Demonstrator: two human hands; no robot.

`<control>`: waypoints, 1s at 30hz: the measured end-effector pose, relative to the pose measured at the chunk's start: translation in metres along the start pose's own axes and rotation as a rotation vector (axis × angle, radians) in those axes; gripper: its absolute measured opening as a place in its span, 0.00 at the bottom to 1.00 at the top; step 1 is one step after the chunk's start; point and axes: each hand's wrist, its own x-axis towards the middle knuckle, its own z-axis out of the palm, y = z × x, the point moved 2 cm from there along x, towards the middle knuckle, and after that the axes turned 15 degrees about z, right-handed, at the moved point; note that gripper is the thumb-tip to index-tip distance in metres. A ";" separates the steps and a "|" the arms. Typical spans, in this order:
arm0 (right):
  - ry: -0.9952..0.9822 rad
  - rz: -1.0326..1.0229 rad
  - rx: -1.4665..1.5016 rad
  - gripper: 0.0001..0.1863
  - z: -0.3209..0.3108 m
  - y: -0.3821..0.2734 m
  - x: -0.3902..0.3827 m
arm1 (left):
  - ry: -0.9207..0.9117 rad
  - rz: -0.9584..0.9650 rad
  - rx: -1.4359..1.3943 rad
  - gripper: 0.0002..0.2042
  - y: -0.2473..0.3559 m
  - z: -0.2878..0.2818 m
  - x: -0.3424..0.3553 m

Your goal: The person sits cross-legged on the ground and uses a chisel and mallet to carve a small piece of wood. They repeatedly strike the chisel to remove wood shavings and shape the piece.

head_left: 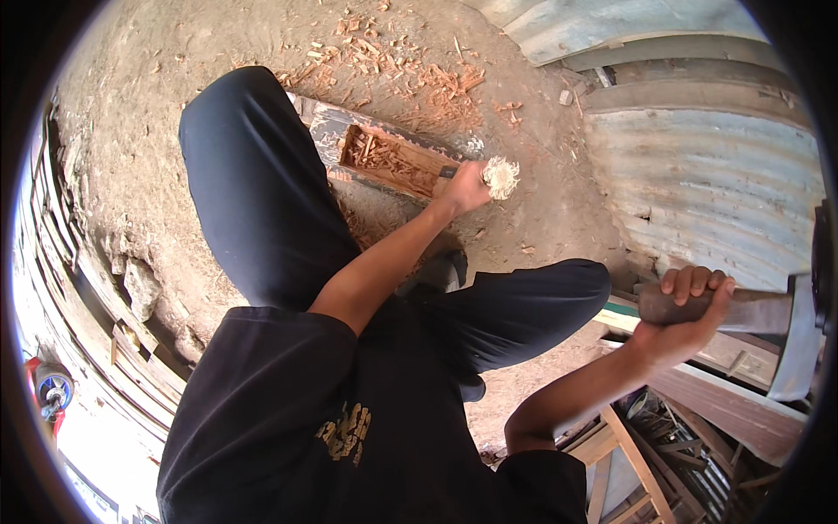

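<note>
A wooden block with a long rectangular hollow cut into it lies on the ground ahead of me, between my spread legs. Reddish wood chips fill much of the hollow. My left hand is closed round a chisel whose pale handle top is frayed into fibres. The chisel's dark blade shows at the hollow's right end. Raised out to the right, my right hand grips a tool with a thick brown handle and a grey metal part; its far end is hard to make out at the rim.
Wood shavings are scattered over the dirt floor beyond the block. Corrugated metal sheets stand at the right. Planks and wooden frames lie at lower right. Stacked boards and a stone are at the left.
</note>
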 end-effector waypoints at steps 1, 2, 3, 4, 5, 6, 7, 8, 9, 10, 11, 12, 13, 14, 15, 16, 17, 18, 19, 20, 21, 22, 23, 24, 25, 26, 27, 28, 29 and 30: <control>0.003 -0.054 -0.014 0.11 0.004 0.007 0.003 | 0.009 -0.003 -0.001 0.16 -0.002 -0.002 0.002; 0.038 -0.063 -0.052 0.11 0.001 0.041 0.000 | 0.040 0.040 0.076 0.15 -0.006 -0.004 0.003; 0.058 0.087 -0.195 0.11 -0.011 0.092 -0.014 | 0.068 0.081 0.143 0.15 -0.012 0.000 0.003; 0.070 0.235 -0.363 0.11 -0.024 0.141 -0.029 | 0.077 0.122 0.196 0.14 -0.013 0.007 0.000; 0.051 0.379 -0.523 0.11 -0.036 0.194 -0.042 | 0.031 0.102 0.123 0.14 -0.012 0.013 -0.001; -0.177 0.766 -0.689 0.10 -0.029 0.205 -0.059 | 0.000 0.079 0.062 0.14 -0.007 0.011 -0.001; -0.176 0.758 -0.623 0.10 -0.026 0.201 -0.057 | -0.034 0.056 0.000 0.15 -0.002 0.009 -0.002; -0.172 0.750 -0.558 0.10 -0.024 0.192 -0.052 | -0.041 0.041 0.066 0.15 0.003 0.007 -0.002; -0.173 0.750 -0.496 0.10 -0.021 0.180 -0.049 | -0.045 0.017 0.134 0.15 0.021 0.002 -0.005; -0.211 0.780 -0.416 0.09 -0.014 0.162 -0.044 | -0.045 0.002 0.196 0.15 0.032 -0.002 -0.004; -0.186 0.783 -0.354 0.10 -0.007 0.151 -0.042 | -0.044 0.018 0.139 0.14 0.024 0.001 -0.006; -0.165 0.777 -0.296 0.10 0.001 0.139 -0.039 | -0.036 0.042 0.079 0.13 0.010 0.004 -0.005; -0.155 0.707 -0.272 0.09 -0.001 0.128 -0.035 | -0.027 0.057 0.027 0.13 0.005 0.003 -0.003; -0.144 0.638 -0.248 0.09 -0.006 0.113 -0.028 | 0.016 0.066 -0.020 0.12 0.000 0.004 0.001; -0.149 0.549 -0.192 0.09 -0.009 0.094 -0.023 | 0.049 0.069 -0.064 0.12 0.001 0.004 0.002; -0.155 0.460 -0.139 0.09 -0.010 0.072 -0.018 | 0.085 0.071 -0.109 0.11 0.003 0.002 0.002; -0.121 0.299 -0.234 0.10 -0.011 0.047 -0.015 | 0.104 0.056 -0.098 0.12 0.009 0.000 0.003; -0.093 0.089 -0.314 0.12 -0.005 0.021 -0.007 | 0.123 0.042 -0.089 0.12 0.017 -0.003 0.004; 0.119 -0.065 -0.361 0.13 0.008 0.003 -0.008 | 0.150 0.028 -0.070 0.13 0.019 -0.008 0.004; 0.301 -0.204 -0.245 0.12 0.027 -0.016 -0.009 | 0.122 0.028 -0.045 0.14 0.013 -0.004 0.005; 0.153 -0.231 -0.156 0.09 0.010 -0.034 -0.003 | 0.110 0.029 -0.013 0.14 0.002 -0.003 0.003; -0.114 -0.198 0.030 0.11 0.008 -0.042 0.000 | 0.085 0.024 0.022 0.15 -0.003 -0.003 0.001; -0.255 -0.171 0.130 0.10 0.008 -0.035 0.004 | 0.078 0.024 0.045 0.15 -0.008 -0.004 0.002; -0.374 -0.148 0.219 0.11 0.011 -0.022 0.003 | 0.052 0.021 0.052 0.16 -0.003 -0.003 0.003; -0.253 -0.197 -0.093 0.12 0.004 0.011 -0.002 | 0.032 0.028 0.057 0.16 0.003 0.001 0.005; -0.051 -0.011 0.222 0.09 -0.002 0.075 -0.004 | 0.070 0.044 0.056 0.16 0.000 -0.006 0.007; 0.376 0.116 -0.257 0.07 0.019 0.112 -0.030 | 0.074 0.060 0.031 0.16 -0.001 -0.001 0.007; 0.182 0.315 -0.378 0.08 0.013 0.161 -0.041 | 0.084 0.073 0.008 0.16 0.000 0.001 0.005; -0.094 0.849 -0.571 0.10 0.000 0.195 -0.045 | 0.071 0.053 -0.003 0.16 0.003 0.003 0.001; -0.178 0.911 -0.398 0.11 0.009 0.201 -0.042 | 0.073 0.036 -0.005 0.16 0.006 0.002 0.000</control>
